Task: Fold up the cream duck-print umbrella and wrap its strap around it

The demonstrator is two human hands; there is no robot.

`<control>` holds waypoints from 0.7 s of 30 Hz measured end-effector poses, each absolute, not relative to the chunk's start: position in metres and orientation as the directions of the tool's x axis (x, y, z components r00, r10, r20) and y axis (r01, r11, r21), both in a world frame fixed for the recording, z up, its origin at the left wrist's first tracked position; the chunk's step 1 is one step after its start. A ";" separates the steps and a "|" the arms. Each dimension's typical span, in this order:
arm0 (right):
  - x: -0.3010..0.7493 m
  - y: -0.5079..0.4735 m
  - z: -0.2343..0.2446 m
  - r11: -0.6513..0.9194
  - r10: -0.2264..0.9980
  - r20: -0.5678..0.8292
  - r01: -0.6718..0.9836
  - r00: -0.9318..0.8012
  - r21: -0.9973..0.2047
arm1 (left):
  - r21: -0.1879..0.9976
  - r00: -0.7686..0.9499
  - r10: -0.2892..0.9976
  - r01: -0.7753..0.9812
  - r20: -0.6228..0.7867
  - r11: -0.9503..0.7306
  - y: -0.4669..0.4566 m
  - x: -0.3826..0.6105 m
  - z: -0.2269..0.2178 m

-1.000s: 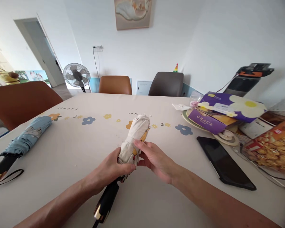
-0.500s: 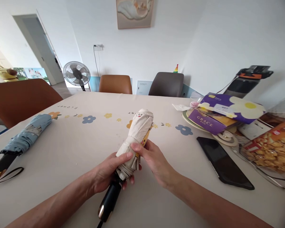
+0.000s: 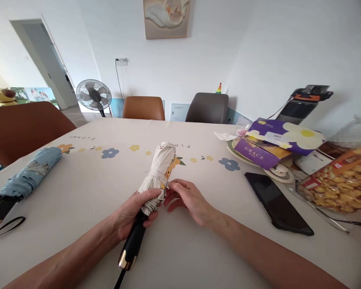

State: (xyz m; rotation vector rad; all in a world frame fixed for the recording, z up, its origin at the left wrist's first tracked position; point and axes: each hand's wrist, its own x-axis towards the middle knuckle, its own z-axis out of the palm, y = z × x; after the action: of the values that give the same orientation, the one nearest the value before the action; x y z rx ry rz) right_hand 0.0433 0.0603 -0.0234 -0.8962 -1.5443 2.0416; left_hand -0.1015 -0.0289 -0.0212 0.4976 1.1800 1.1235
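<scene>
A folded umbrella (image 3: 161,164) with white cloth, yellow patches and a small printed face lies tilted in front of me, its top pointing away. Around the lower cloth, just above the black handle (image 3: 134,239) with a gold end, my left hand (image 3: 138,208) is closed, thumb on top. My right hand (image 3: 189,198) is at the umbrella's right side, fingers bent and apart, the fingertips at the cloth's edge; whether they touch it is hard to see. A second folded umbrella (image 3: 28,172), light blue with a black handle and wrist loop, rests on the table at the left.
A black phone (image 3: 278,202) lies to the right on the flower-printed tablecloth (image 3: 198,241). Behind it are a purple box (image 3: 255,152), a flowered tissue pack (image 3: 285,134), glasses (image 3: 325,212) and a snack bag (image 3: 339,184). Chairs (image 3: 143,108) and a fan (image 3: 94,95) stand beyond the table.
My right hand has come off the top of the white umbrella to its right side. The left hand keeps its hold. The view has shifted slightly, and the umbrella sits a little lower and further left.
</scene>
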 end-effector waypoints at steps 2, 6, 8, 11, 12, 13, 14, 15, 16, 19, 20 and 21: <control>0.041 0.058 -0.028 -0.287 0.692 -0.219 0.015 -0.689 -0.958 | 0.846 -0.055 0.894 -0.354 -0.445 0.399 -0.030 -0.099 -0.021; 0.038 0.054 -0.039 -0.228 0.757 -0.183 0.009 -0.628 -0.974 | 0.892 -0.129 0.892 -0.199 -0.433 0.405 -0.032 -0.096 -0.022; 0.037 0.052 -0.044 -0.189 0.775 -0.150 0.000 -0.614 -0.982 | 0.892 -0.132 0.889 -0.182 -0.438 0.413 -0.032 -0.096 -0.023; 0.037 0.051 -0.049 -0.162 0.785 -0.116 -0.022 -0.608 -0.987 | 0.878 -0.085 0.895 -0.254 -0.437 0.405 -0.034 -0.096 -0.022; 0.037 0.050 -0.050 -0.161 0.786 -0.112 -0.025 -0.608 -0.987 | 0.870 -0.073 0.896 -0.285 -0.438 0.402 -0.035 -0.096 -0.022; 0.037 0.050 -0.050 -0.161 0.786 -0.112 -0.027 -0.608 -0.987 | 0.861 -0.065 0.895 -0.310 -0.441 0.402 -0.035 -0.096 -0.022; 0.037 0.050 -0.051 -0.163 0.785 -0.112 -0.030 -0.609 -0.986 | 0.854 -0.061 0.893 -0.328 -0.447 0.405 -0.035 -0.096 -0.022; 0.037 0.050 -0.051 -0.167 0.785 -0.114 -0.031 -0.609 -0.986 | 0.847 -0.061 0.889 -0.341 -0.453 0.408 -0.035 -0.097 -0.022; 0.037 0.050 -0.051 -0.169 0.784 -0.116 -0.029 -0.609 -0.985 | 0.839 -0.063 0.885 -0.355 -0.461 0.411 -0.035 -0.097 -0.022; 0.037 0.051 -0.052 -0.165 0.784 -0.119 -0.019 -0.609 -0.986 | 0.802 -0.042 0.873 -0.419 -0.486 0.426 -0.036 -0.099 -0.020; 0.037 0.052 -0.053 -0.165 0.784 -0.125 -0.010 -0.608 -0.986 | 0.779 -0.014 0.870 -0.453 -0.492 0.433 -0.036 -0.100 -0.019; 0.036 0.052 -0.053 -0.172 0.787 -0.138 0.001 -0.601 -0.985 | 0.751 0.034 0.871 -0.491 -0.491 0.442 -0.038 -0.101 -0.017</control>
State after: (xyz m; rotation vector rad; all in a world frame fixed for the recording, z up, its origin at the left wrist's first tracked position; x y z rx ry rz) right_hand 0.0362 0.0523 -0.0528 -0.9143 -1.5376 1.8298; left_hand -0.1006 -0.0376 -0.0175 0.4312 1.0978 1.0985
